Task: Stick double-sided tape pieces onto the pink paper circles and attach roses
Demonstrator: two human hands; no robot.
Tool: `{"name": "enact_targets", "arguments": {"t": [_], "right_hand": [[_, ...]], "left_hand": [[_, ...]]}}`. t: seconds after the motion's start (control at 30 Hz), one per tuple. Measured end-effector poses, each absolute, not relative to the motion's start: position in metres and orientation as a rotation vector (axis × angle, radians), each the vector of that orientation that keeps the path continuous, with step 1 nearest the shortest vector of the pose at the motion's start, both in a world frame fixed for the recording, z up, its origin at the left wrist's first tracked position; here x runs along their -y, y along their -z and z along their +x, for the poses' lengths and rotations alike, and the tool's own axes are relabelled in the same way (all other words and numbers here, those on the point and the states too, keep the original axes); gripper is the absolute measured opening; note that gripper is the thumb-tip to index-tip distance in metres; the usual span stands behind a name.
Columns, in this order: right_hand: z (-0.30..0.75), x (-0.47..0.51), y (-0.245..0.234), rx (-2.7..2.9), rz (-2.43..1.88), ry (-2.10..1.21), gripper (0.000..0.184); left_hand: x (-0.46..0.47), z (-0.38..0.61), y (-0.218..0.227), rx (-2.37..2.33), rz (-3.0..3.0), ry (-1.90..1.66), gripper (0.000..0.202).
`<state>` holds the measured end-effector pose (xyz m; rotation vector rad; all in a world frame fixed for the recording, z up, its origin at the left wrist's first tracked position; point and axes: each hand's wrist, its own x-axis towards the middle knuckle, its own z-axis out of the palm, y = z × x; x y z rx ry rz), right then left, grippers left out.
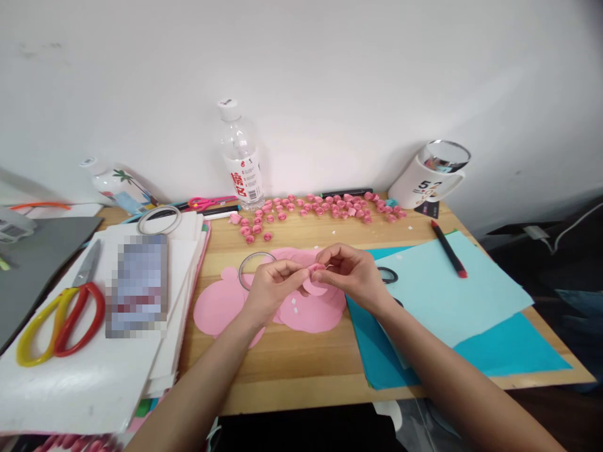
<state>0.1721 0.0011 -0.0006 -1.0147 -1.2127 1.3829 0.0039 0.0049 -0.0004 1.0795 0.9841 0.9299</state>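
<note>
Between my fingertips is a small strip of pink paper [316,268], partly curled and mostly covered by the fingers. My left hand [277,282] pinches its left end, and my right hand [351,273] pinches it from the right. Below both hands lie several round pink paper discs [219,307], overlapping on the wooden table. A ring of tape [241,276] rests on the discs beside my left hand. Black-handled scissors [389,275] lie by my right hand, largely hidden under the wrist. Along the wall sit many finished pink paper rolls [336,206].
On the left, yellow-and-red scissors [61,320] and a blurred phone [139,285] lie on white paper sheets [108,376]. A plastic bottle [242,157] and a white mug [424,179] stand at the back. Light blue paper [452,282] with a marker [448,248] lies right.
</note>
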Motion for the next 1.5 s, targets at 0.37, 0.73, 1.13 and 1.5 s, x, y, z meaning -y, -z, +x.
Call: {"name": "enact_targets", "arguments": {"t": [0.37, 0.73, 1.13, 1.5], "right_hand": [[0.1679, 0.0034, 0.0024, 1.477, -1.143, -1.181, 0.024], [0.1669, 0.0010, 0.0058, 1.448, -1.113, -1.307, 0.030], [0.1693, -0.0035, 0.0030, 1.132, -1.125, -1.387, 0.033], [0.1703, -0.0044, 0.0008, 1.083, -1.147, -1.341, 0.036]], "left_hand": [[-0.0058, 0.0042, -0.0006, -1.048, 1.030, -0.920, 0.017], [-0.0078, 0.0060, -0.0019, -1.113, 0.947, -1.086, 0.016], [-0.0061, 0.0050, -0.0009, -1.108, 1.007, -1.158, 0.011], [-0.0011, 0.0101, -0.0018, -1.089, 1.090, -0.996, 0.010]]}}
